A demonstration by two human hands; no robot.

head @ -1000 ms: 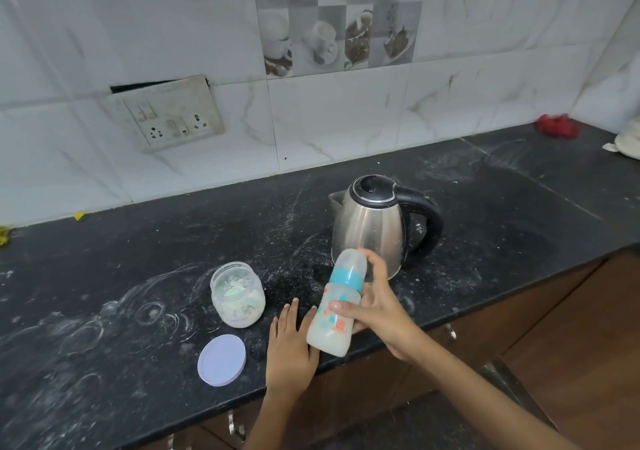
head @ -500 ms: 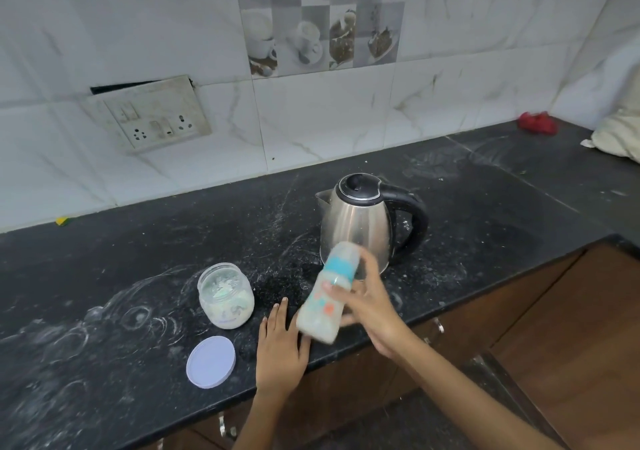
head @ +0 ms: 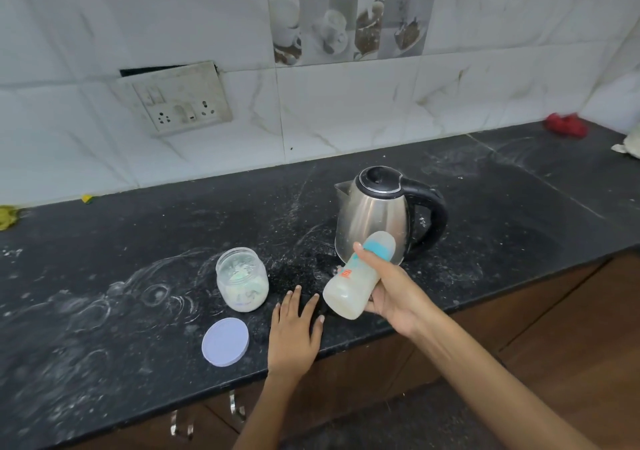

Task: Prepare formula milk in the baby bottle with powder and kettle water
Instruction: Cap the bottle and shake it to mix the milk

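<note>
Brushed steel kettle [head: 372,221] – glossy, black plastic lid and handle. Translucent plastic baby bottle [head: 353,285] and powder jar [head: 242,279]. Matt lilac plastic lid [head: 225,341]. Black stone counter [head: 138,242] – powder-smeared. Glossy marble-look wall tiles [head: 346,110].

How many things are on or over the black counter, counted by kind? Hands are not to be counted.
Kettle: 1
Bottle: 1, held in the right hand
Jar: 1
Lid: 1
Red cloth: 1
Total: 5
</note>
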